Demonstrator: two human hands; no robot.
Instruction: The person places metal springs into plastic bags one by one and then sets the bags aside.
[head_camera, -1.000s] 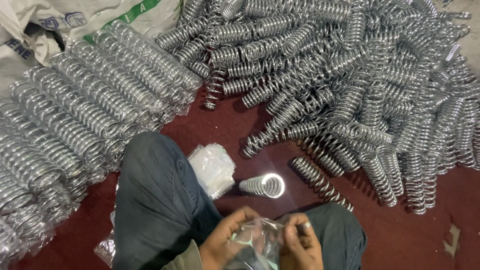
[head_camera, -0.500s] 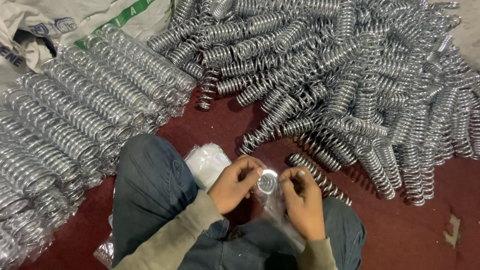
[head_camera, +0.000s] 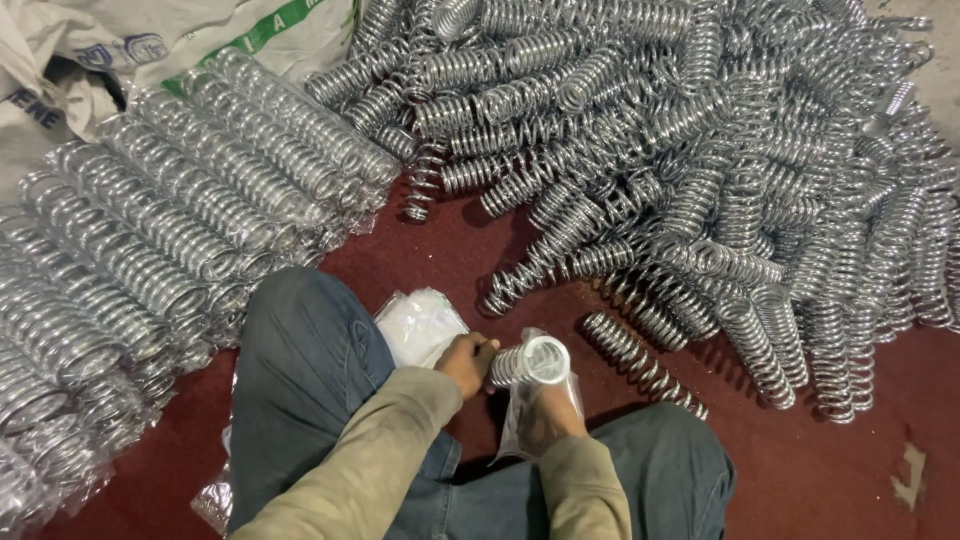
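We see the left hand (head_camera: 466, 362) pinching a metal spring (head_camera: 528, 362) beside the right hand (head_camera: 545, 420), closed inside a clear plastic bag (head_camera: 530, 400), white bags (head_camera: 420, 325) stacked just left.

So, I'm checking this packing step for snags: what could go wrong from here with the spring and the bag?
The clear plastic bag is thin, and the spring has cut wire ends, which might tear it. The right hand sits behind the plastic, so its grip may slip. The left hand pinches only one end of the spring, which could tip out toward the loose spring pile.
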